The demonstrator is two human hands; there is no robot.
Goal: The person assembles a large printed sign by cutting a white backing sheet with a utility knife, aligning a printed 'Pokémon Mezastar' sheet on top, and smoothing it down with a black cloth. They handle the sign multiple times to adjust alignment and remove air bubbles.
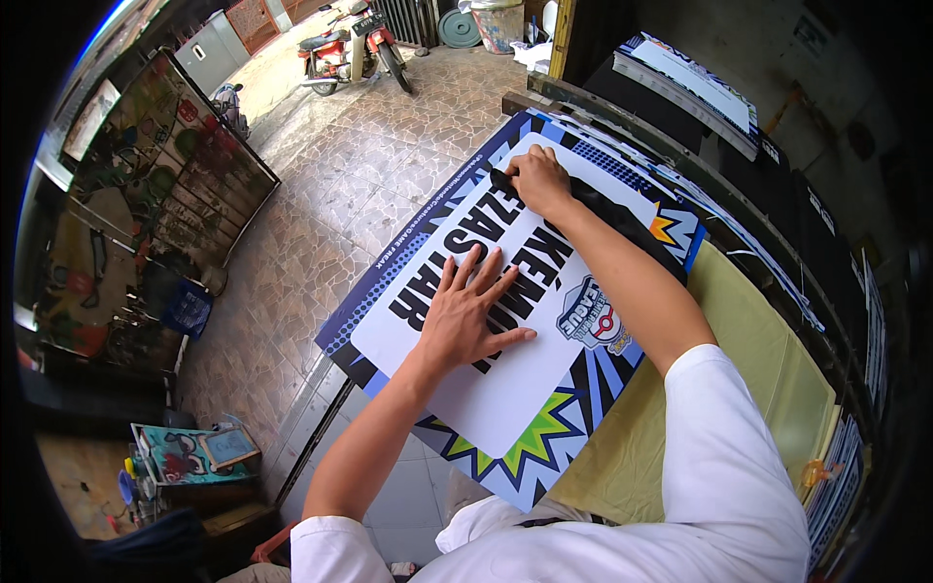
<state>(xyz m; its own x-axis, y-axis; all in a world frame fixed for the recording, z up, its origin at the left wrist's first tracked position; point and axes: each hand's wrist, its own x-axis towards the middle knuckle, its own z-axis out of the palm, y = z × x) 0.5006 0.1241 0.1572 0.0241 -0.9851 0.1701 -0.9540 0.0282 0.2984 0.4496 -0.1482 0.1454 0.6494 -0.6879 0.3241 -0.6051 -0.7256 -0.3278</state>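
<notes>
A large printed board (505,413) lies tilted in front of me, white in the middle with bold black lettering. Its border is blue and purple, with green and orange starbursts and a round-ball emblem near the right side. My left hand (465,316) rests flat on the lettering with its fingers spread. Toward the board's far end, my right hand (539,183) is closed on a black cloth (632,225), pressed against the surface. Part of the cloth trails out beneath my right forearm, which hides some of it and some of the print.
Under the board is a yellowish table surface (748,340). Stacked printed boards (690,87) sit on a dark bench at the right. A red motorcycle (355,49) stands outside on the tiled floor (292,185). At left are a metal gate panel (185,165) and a small cluttered table (194,457).
</notes>
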